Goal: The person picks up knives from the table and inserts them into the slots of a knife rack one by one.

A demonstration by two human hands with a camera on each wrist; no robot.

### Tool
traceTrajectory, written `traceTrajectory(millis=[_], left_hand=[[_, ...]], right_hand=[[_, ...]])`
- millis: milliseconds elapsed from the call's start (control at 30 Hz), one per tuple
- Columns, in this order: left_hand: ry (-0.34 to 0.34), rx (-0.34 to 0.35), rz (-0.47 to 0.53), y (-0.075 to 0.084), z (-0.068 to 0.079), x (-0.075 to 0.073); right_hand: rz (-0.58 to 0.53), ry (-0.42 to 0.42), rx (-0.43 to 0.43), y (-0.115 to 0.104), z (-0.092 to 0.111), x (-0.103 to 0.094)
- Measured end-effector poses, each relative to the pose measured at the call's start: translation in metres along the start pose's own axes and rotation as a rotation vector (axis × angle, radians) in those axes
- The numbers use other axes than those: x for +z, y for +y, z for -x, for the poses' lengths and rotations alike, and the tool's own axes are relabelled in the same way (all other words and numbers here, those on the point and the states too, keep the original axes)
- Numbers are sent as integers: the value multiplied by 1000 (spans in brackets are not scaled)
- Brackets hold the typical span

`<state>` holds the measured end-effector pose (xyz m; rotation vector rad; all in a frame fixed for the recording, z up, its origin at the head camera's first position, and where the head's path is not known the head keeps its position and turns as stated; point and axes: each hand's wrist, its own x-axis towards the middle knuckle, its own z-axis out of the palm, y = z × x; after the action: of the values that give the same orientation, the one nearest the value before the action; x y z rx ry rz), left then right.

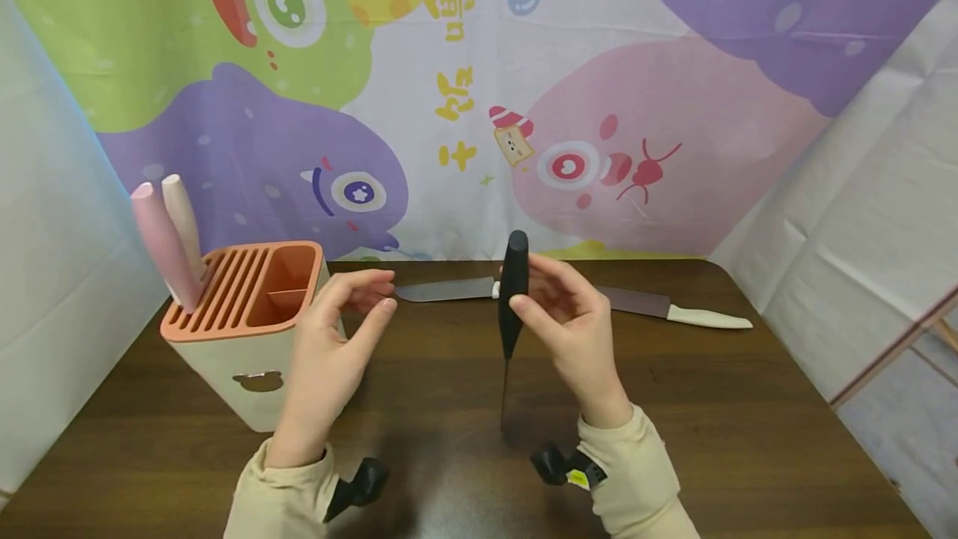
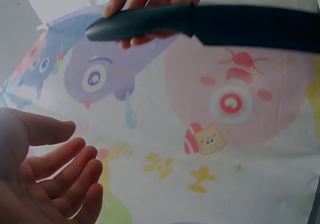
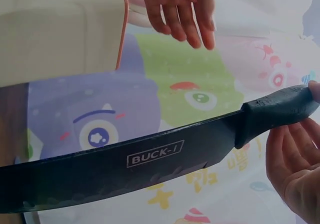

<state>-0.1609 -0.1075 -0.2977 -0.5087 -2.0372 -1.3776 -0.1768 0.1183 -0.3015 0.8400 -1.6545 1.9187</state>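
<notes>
Right hand pinches the handle of a black knife between thumb and fingers; knife upright over the desk, handle up, blade down. Cannot tell whether the tip touches. Blade lettered "BUCK-I" in the right wrist view. Left hand loosely spread, thumb apart from fingers, just beside a cream knife holder with orange slotted top. Pink-handled knife and cream-handled knife stand in its slots. At the desk's far side, a white-handled knife and another knife lie flat.
</notes>
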Motion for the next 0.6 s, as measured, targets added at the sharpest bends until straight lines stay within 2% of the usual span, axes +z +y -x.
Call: traceTrajectory(millis=[300,600], left_hand=[[-122,-15,3,5,3,20],[-228,-4,26,10,14,38]], right_hand=[[-50,-15,-3,0,0,5],[-57,-39,5,0,3,9]])
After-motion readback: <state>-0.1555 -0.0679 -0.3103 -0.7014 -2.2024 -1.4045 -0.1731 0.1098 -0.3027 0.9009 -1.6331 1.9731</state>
